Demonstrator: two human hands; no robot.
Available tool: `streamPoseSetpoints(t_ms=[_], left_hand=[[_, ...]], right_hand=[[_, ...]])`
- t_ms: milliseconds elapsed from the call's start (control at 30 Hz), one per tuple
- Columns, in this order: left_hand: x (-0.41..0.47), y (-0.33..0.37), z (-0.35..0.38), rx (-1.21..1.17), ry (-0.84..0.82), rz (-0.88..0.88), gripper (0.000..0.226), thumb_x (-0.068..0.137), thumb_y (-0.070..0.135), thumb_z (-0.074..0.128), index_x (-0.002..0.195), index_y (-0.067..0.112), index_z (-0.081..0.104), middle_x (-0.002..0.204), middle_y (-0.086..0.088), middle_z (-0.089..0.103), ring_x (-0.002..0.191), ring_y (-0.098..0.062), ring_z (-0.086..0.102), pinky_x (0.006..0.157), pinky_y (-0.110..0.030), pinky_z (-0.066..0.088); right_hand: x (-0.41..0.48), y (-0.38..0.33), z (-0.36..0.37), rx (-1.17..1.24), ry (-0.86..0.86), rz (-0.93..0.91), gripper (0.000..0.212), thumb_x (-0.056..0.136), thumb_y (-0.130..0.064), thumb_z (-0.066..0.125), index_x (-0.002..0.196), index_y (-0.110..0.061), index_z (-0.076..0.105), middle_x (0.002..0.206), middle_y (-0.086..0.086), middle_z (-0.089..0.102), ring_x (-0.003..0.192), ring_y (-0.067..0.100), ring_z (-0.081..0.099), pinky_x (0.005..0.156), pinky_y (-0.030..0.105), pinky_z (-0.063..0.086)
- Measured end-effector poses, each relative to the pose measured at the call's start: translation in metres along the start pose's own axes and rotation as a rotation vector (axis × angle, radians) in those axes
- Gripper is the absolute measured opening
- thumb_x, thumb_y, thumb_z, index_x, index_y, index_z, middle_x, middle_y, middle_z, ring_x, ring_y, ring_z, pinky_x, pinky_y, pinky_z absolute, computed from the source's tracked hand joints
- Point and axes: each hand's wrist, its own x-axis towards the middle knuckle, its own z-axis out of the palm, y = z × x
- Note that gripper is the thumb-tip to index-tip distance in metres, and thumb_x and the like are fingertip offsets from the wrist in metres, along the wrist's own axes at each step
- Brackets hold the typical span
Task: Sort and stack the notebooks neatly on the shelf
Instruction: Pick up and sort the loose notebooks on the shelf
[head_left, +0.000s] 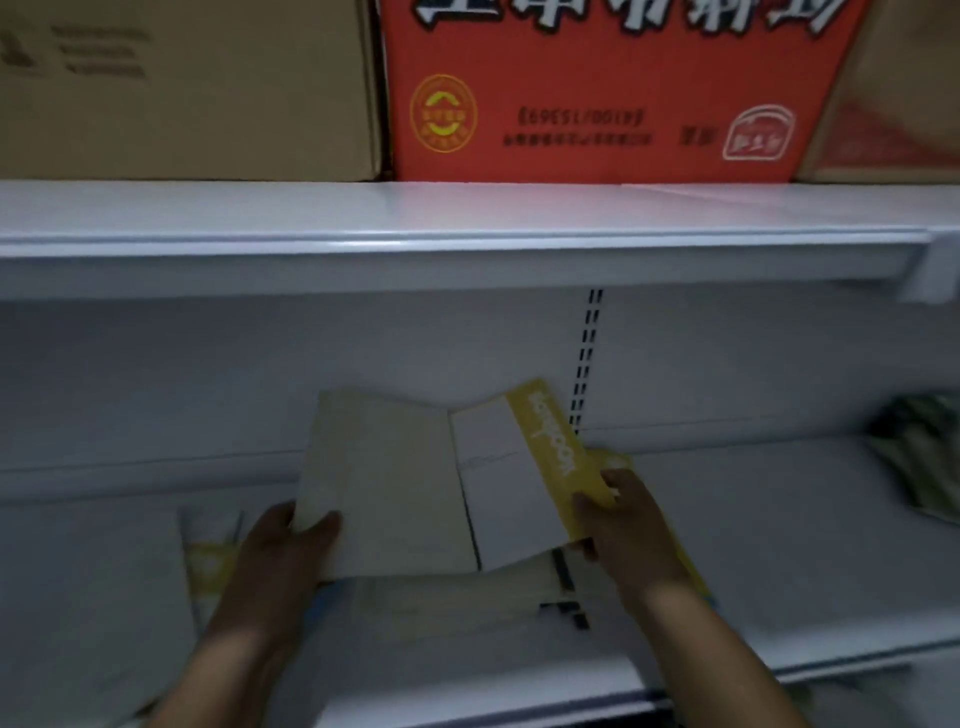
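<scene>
In the head view, a beige notebook (384, 483) is held at its near left corner by the left hand (291, 540), thumb on top. A white and yellow notebook (509, 493) is pinched by its yellow edge in the right hand (618, 514). Both are held side by side over the lower shelf (779, 545), long sides pointing to the back wall. A loose pile (447, 597) is seen just under them, between the hands.
</scene>
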Motion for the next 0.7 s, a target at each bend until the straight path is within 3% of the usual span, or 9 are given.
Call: streamPoseSetpoints(t_ms=[133,233,267,367,467,567,633,700], left_hand=[[0.008,-0.021,0.047,0.285,0.039,-0.014,0.032,0.085,0.01,0.059,0.115,0.001,0.051,0.109,-0.022,0.06,0.091,-0.034,0.06,0.078,-0.043,0.053],[0.007,-0.031,0.057,0.49,0.069,-0.005,0.037,0.083,0.015,0.06,0.115,0.001,0.049,0.113,-0.024,0.059,0.099,-0.037,0.058,0.083,-0.044,0.052],[0.008,-0.034,0.057,0.499,0.063,-0.002,0.042,0.082,0.016,0.062,0.119,0.002,0.047,0.117,-0.024,0.058,0.104,-0.038,0.057,0.087,-0.044,0.05],[0.009,-0.036,0.051,0.431,-0.023,-0.037,0.066,0.082,0.02,0.064,0.139,0.011,0.031,0.133,-0.019,0.049,0.119,-0.038,0.049,0.097,-0.052,0.045],[0.002,-0.034,0.042,0.454,-0.041,-0.01,0.068,0.085,0.029,0.061,0.143,0.015,0.028,0.142,-0.015,0.043,0.127,-0.033,0.043,0.104,-0.049,0.04],[-0.003,-0.022,0.014,0.484,0.055,0.149,0.049,0.086,0.026,0.061,0.132,0.013,0.048,0.136,-0.009,0.052,0.122,-0.024,0.049,0.104,-0.036,0.04],[0.0,-0.013,-0.018,0.527,0.164,0.209,0.042,0.083,0.023,0.065,0.123,0.014,0.058,0.128,-0.01,0.059,0.116,-0.024,0.054,0.098,-0.03,0.043],[0.005,-0.01,-0.058,0.657,0.274,0.148,0.047,0.079,0.03,0.068,0.124,0.018,0.058,0.13,-0.01,0.058,0.119,-0.027,0.053,0.101,-0.033,0.043]], right_hand=[[0.008,0.027,-0.044,-0.185,0.152,0.056,0.02,0.083,-0.008,0.061,0.101,-0.009,0.052,0.092,0.019,0.058,0.07,0.027,0.054,0.059,0.031,0.041],[0.002,0.037,-0.054,-0.502,0.158,0.077,0.018,0.077,-0.027,0.063,0.087,-0.012,0.06,0.087,0.014,0.062,0.076,0.029,0.057,0.067,0.033,0.047],[0.002,0.04,-0.053,-0.639,0.154,0.078,0.027,0.075,-0.034,0.061,0.09,-0.012,0.064,0.097,0.016,0.062,0.085,0.031,0.058,0.074,0.037,0.051],[0.004,0.037,-0.048,-0.914,0.123,0.133,0.046,0.079,-0.04,0.054,0.119,-0.018,0.057,0.133,0.009,0.048,0.117,0.035,0.046,0.096,0.041,0.042],[0.003,0.023,-0.045,-0.89,0.115,0.102,0.04,0.083,-0.033,0.052,0.12,-0.02,0.057,0.135,0.009,0.048,0.12,0.037,0.043,0.099,0.043,0.038],[-0.004,0.009,-0.02,-0.64,0.141,-0.161,0.033,0.081,-0.022,0.066,0.113,-0.013,0.064,0.13,0.015,0.055,0.12,0.037,0.045,0.101,0.041,0.036],[-0.013,-0.006,0.019,-0.511,0.024,-0.339,0.026,0.078,-0.016,0.069,0.104,-0.013,0.065,0.118,0.01,0.06,0.113,0.032,0.051,0.095,0.036,0.039],[-0.025,-0.021,0.065,-0.452,-0.155,-0.472,0.022,0.079,-0.017,0.068,0.101,-0.019,0.064,0.106,-0.003,0.057,0.106,0.021,0.054,0.092,0.031,0.044]])
